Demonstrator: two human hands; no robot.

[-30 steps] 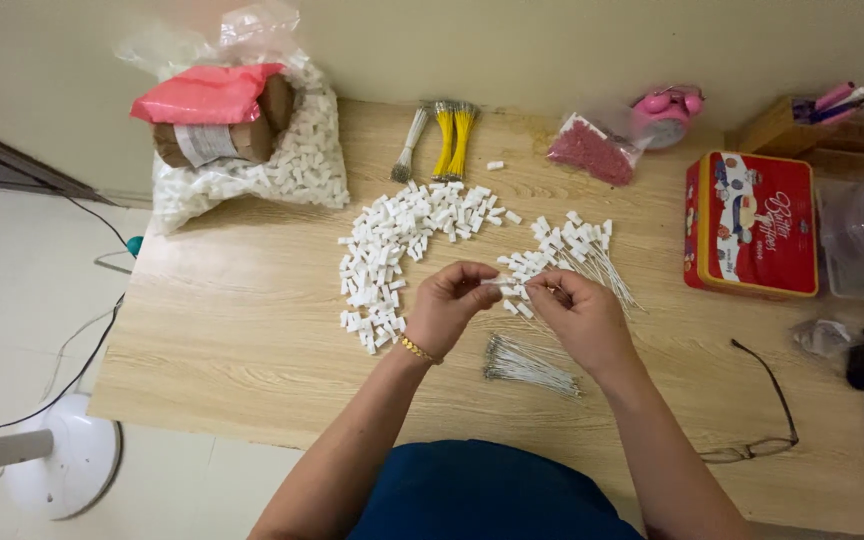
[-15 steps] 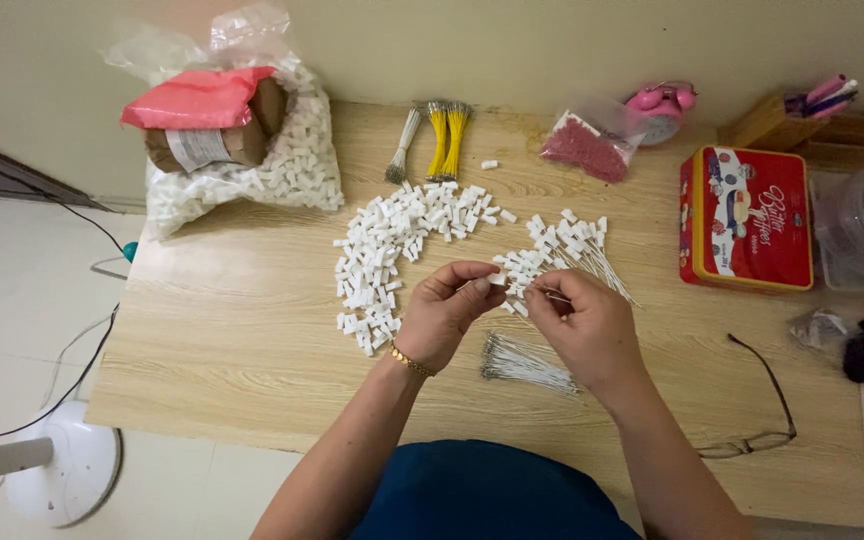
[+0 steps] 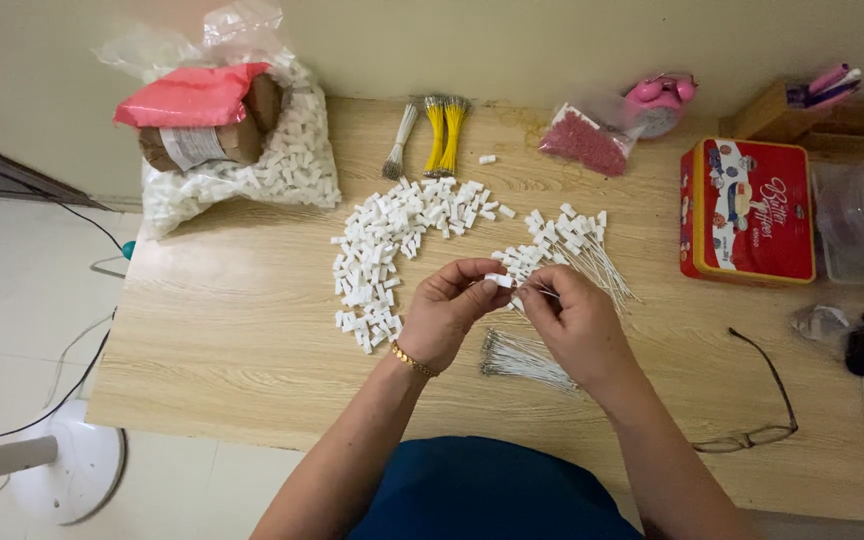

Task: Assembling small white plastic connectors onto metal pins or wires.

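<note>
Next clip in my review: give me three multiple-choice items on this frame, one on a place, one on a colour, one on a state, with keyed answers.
1. Where do the glasses lie?
A. on the red tin
B. on the table, to the person's right
C. inside the plastic bag

2. What colour is the tin?
A. red
B. green
C. black

3. What are the hands doing?
A. resting flat on the table
B. both pinching one small white piece between them
C. lifting the tin

Answers:
1 B: the frame rests on bare wood at the table's right side.
2 A: its lid is mostly red.
3 B: the left hand and right hand meet at a small white piece above the table.
</note>
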